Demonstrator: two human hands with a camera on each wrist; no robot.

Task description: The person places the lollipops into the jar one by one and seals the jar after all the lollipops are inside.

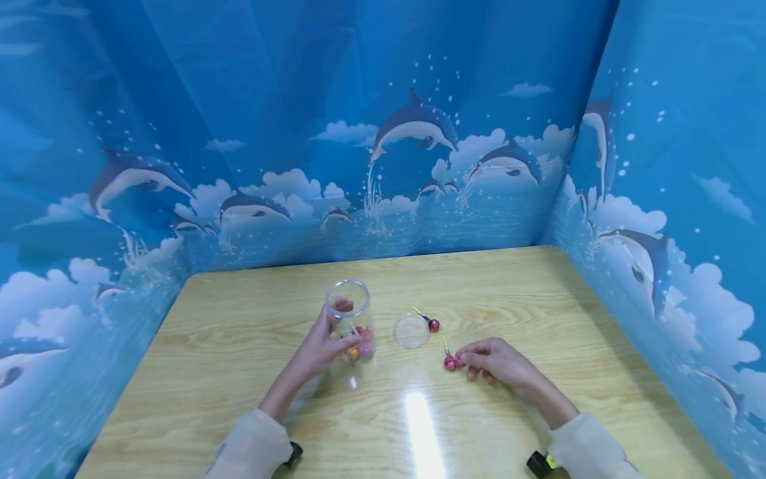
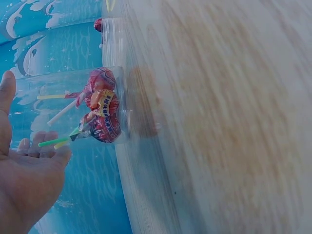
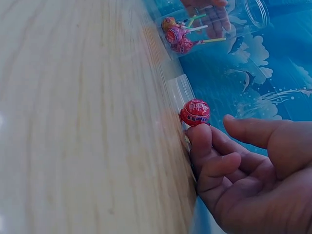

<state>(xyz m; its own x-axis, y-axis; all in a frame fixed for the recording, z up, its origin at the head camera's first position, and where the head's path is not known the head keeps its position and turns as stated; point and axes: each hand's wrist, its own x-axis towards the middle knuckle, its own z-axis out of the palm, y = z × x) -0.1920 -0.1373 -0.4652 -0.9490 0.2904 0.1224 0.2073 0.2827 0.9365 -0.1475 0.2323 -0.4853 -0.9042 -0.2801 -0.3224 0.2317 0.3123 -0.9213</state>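
Observation:
My left hand (image 1: 320, 347) grips a clear plastic jar (image 1: 368, 318), its thumb on the near side and fingers behind. The jar stands upright on the table, with no lid on its mouth. Several wrapped lollipops (image 2: 105, 105) lie at its bottom, their sticks pointing up. Beside a red-wrapped lollipop (image 1: 451, 362) is my right hand (image 1: 497, 364). In the right wrist view the fingertips (image 3: 200, 134) touch or nearly touch that lollipop's head, while the thumb stands apart from it.
A round clear lid (image 1: 410, 331) lies flat on the wooden table (image 1: 251, 346), right of the jar. Another dark red lollipop (image 1: 433, 325) rests at the lid's right edge. Blue dolphin-print curtains (image 1: 287, 133) enclose the table's back and sides.

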